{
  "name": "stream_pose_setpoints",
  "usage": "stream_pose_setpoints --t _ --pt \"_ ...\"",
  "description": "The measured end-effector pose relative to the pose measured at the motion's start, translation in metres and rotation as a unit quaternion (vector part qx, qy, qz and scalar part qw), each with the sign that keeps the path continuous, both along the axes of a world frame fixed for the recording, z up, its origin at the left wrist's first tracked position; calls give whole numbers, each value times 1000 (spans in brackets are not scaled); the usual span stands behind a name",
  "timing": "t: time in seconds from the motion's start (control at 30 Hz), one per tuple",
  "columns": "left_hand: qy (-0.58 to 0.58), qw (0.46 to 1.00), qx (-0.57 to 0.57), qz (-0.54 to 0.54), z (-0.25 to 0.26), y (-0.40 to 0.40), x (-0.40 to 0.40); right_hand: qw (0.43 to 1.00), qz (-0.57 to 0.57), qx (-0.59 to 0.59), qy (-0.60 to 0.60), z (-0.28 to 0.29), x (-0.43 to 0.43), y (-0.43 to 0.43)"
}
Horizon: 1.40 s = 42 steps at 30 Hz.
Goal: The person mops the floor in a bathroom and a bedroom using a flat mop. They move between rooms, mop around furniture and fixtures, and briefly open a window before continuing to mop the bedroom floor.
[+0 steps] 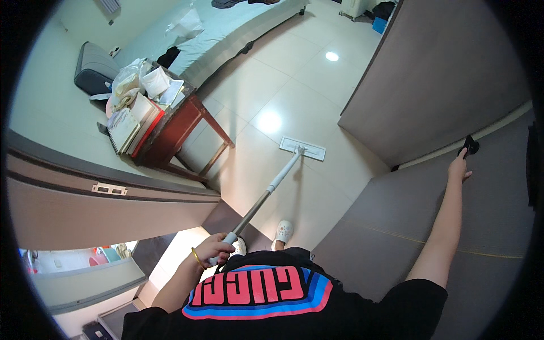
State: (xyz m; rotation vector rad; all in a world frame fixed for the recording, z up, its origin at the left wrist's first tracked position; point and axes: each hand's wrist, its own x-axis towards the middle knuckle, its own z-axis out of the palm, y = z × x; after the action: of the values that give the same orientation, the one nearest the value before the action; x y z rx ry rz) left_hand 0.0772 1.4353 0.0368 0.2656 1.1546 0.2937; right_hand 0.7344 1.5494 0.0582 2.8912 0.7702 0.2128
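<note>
My left hand (214,250), with a gold bangle at its wrist, is closed around the grey grip of a flat mop (256,207). The pole slants away from me to a white rectangular mop head (302,149), which lies on the pale tile floor (272,97). On the right, my right arm is stretched out to a grey-brown door (395,221). My right hand (459,168) has its fingers on the black door handle (469,146); part of the grip is hidden by the hand.
At the left stands a red-brown wooden table (170,140) piled with notebooks (131,123) and plastic bags. Behind it is a bed (212,38) with a pale sheet. A tall grey-brown panel (416,85) rises at right. A door frame (161,187) with a metal strike plate borders the left.
</note>
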Motion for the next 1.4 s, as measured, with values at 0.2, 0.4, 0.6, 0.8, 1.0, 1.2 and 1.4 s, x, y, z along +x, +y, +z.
stream_pose_setpoints --t 0.2,0.4,0.6,0.8,1.0,1.2,1.4 --pt "-2 1000 4 6 -6 -7 -1 1000 4 -13 19 1 1 5" --pt "-41 998 -17 44 -16 -8 -14 1000 -18 -18 8 7 -5 -1" --pt "-45 996 -35 73 9 -18 -19 980 114 102 130 -93 -172 27" --pt "23 996 -75 33 66 -44 -57 447 13 -208 870 -217 -494 -84" --pt "139 989 -55 -7 64 -55 -44 404 -255 -73 876 -210 -606 -87" --pt "299 879 169 -330 -12 0 -18 400 -147 -101 899 -252 -563 0" --pt "-229 911 -201 277 -9 109 15 464 -149 5 873 -244 -537 117"
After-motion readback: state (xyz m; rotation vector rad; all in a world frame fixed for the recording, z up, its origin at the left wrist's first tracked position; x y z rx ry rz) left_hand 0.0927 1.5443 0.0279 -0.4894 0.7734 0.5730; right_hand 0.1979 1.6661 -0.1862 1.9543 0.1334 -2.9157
